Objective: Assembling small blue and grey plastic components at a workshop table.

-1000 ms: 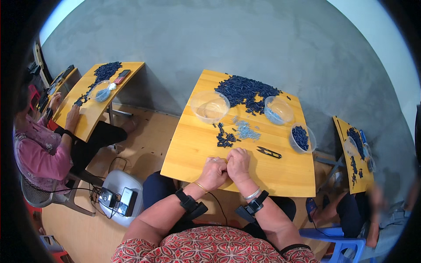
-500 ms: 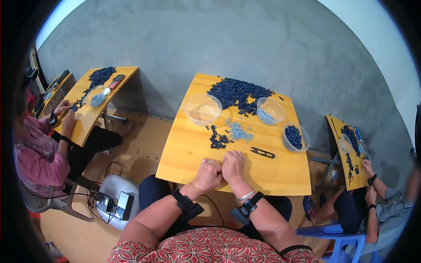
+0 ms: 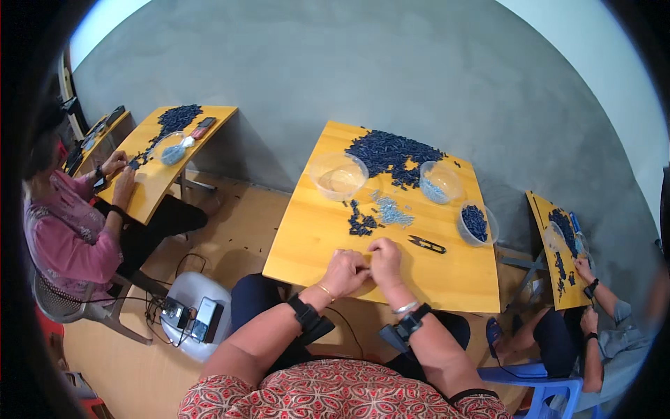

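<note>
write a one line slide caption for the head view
Left hand and right hand meet at the near edge of a yellow table strewn with small dark blue pieces.

The table (image 3: 314, 237) is smooth, satin-finished yellow wood. At its twelve o'clock edge lies a matt heap of dark blue plastic pieces (image 3: 391, 150); three bowls (image 3: 338, 176) are clear glossy plastic. At three o'clock, the snips (image 3: 426, 244) look like black metal.

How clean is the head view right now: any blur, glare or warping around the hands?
Head view: even soft light, no glare; hands, left and right, sharp at centre; yellow table edges bow from fisheye; black vignette rings the rim.
</note>
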A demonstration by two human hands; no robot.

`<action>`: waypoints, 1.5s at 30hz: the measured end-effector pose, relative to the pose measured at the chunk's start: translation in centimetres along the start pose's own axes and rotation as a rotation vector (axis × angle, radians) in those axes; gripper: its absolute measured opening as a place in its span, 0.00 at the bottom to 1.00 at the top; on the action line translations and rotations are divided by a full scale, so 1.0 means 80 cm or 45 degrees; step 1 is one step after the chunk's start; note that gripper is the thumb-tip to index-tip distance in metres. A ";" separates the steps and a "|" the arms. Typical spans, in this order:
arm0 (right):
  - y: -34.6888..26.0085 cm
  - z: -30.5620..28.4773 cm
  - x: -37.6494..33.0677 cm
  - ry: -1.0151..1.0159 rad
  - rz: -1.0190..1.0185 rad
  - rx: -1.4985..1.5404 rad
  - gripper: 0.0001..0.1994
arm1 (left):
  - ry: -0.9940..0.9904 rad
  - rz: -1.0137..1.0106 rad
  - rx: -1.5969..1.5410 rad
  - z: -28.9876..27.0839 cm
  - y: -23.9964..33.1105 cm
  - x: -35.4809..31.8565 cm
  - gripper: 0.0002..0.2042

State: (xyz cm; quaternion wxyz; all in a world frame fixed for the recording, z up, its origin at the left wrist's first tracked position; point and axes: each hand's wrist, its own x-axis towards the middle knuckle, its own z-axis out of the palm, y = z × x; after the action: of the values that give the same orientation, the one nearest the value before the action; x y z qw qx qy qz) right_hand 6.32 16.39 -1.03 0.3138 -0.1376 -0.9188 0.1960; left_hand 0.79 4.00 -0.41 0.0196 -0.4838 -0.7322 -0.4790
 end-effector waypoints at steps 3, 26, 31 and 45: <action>0.006 -0.028 -0.006 0.012 0.245 0.890 0.06 | 0.117 -0.436 -0.782 -0.012 0.006 0.006 0.04; -0.072 -0.125 -0.012 -0.037 -0.135 0.596 0.04 | 0.001 -0.671 -1.758 -0.058 0.072 -0.004 0.06; -0.069 -0.126 -0.005 -0.067 -0.183 0.566 0.04 | -0.022 -0.628 -1.636 -0.056 0.068 -0.003 0.06; 0.117 -0.193 0.042 0.370 0.215 -0.108 0.04 | 0.239 -0.731 -1.134 -0.046 -0.008 -0.032 0.07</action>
State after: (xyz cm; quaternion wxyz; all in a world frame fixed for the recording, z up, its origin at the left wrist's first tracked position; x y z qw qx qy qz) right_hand 14.72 30.20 7.75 0.4196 -0.2545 -0.8563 0.1607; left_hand 0.07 -0.47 -0.09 -0.2540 -0.1807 -0.5561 -0.7705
